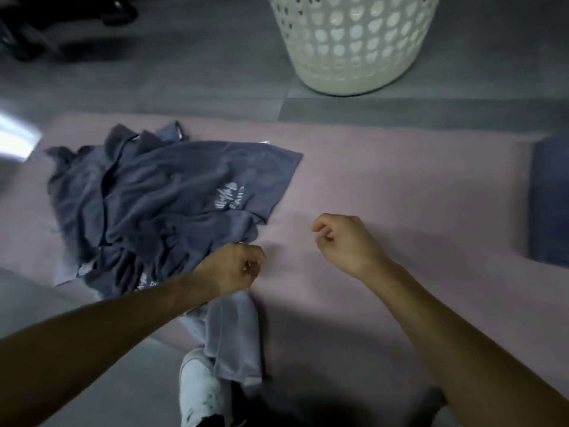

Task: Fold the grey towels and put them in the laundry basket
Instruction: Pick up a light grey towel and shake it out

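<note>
Left hand (238, 266) grips a towel (231, 337) at the edge of the grey towels (160, 204) heaped on the pink mat (385, 186); right hand (345, 241) curled, holding nothing. Basket (354, 47) beyond. Risk: neighbouring towels dragged along.

- A pile of grey towels (160, 204) is lying crumpled on the pink mat (400, 195), on its left part.
- The left hand (237, 268) is gripping a towel edge at the near side of the pile.
- The right hand (345, 241) is hovering over the mat, fingers curled, holding nothing.
- The white laundry basket (351, 44) is standing beyond the mat.
- A folded towel (549, 198) is lying at the mat's right end.
</note>
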A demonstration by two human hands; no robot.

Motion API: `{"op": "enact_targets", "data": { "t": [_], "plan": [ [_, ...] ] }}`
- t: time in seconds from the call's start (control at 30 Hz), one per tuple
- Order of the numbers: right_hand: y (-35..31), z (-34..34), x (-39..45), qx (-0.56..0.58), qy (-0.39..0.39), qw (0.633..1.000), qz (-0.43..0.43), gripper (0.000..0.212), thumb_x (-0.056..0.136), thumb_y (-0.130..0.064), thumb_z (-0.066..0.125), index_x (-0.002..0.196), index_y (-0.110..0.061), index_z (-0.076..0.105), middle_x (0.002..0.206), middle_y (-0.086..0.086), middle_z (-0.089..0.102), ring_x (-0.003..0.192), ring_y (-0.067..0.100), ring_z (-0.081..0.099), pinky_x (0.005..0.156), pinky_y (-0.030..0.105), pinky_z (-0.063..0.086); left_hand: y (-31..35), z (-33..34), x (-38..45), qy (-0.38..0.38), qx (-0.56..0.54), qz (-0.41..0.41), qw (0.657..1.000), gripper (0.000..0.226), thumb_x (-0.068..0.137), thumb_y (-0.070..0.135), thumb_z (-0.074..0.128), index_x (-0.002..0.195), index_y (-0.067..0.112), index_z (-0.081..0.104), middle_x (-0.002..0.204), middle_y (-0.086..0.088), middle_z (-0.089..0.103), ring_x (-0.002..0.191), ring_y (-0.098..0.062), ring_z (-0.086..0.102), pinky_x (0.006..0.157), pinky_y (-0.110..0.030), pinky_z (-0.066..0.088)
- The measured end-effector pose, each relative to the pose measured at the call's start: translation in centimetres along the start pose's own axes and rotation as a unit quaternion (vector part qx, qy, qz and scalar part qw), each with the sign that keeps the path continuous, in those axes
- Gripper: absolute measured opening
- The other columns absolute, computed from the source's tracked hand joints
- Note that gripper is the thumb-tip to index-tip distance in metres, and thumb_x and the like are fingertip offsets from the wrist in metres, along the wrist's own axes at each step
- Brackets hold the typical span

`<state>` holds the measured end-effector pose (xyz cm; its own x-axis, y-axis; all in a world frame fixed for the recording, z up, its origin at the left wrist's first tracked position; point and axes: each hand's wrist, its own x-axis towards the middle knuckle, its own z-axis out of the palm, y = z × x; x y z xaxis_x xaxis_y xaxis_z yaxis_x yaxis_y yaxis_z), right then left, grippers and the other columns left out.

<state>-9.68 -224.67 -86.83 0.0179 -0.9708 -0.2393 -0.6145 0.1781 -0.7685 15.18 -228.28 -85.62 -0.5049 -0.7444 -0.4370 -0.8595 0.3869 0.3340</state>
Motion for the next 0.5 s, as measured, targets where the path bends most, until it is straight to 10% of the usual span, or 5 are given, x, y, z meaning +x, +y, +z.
{"op": "enact_targets", "data": {
  "t": [0.1,0.3,0.5],
  "plan": [
    [-1.6,2.8,0.1,-0.007,-0.045,0.999,-0.005,0.022,0.09,-0.013,0.055,0.106,-0.018,0.068,0.104,-0.002,0.07,0.089,0.016,0.066,0.081,0.028,0.054,-2.8,0.1,-1.8,0.019,0.034,-0.006,0.999,0.041,0.072,0.025,0.049,0.107,0.018,0.07,0.109,-0.004,0.068,0.101,-0.024,0.063,0.091,-0.03,0.05],
    [-4.6,6.6,-1.6,-0.026,-0.089,0.996,-0.002,0.02,0.089,-0.013,0.057,0.105,-0.016,0.069,0.095,-0.003,0.068,0.085,0.015,0.064,0.08,0.027,0.053,-6.4,1.2,-4.0,-0.167,0.345,0.022,0.923,0.088,0.082,0.047,0.06,0.153,0.036,0.01,0.161,-0.007,0.002,0.147,-0.027,0.004,0.118,-0.043,0.011],
    [-6.6,5.9,-3.8,-0.042,-0.091,0.995,0.024,0.018,0.089,-0.01,0.056,0.101,-0.013,0.069,0.093,-0.001,0.069,0.086,0.015,0.065,0.08,0.028,0.054,-5.3,-1.2,-3.7,-0.081,0.313,0.057,0.945,0.05,0.092,0.031,0.051,0.14,0.034,0.038,0.141,0.0,0.045,0.124,-0.024,0.05,0.1,-0.037,0.043]
  ]
}}
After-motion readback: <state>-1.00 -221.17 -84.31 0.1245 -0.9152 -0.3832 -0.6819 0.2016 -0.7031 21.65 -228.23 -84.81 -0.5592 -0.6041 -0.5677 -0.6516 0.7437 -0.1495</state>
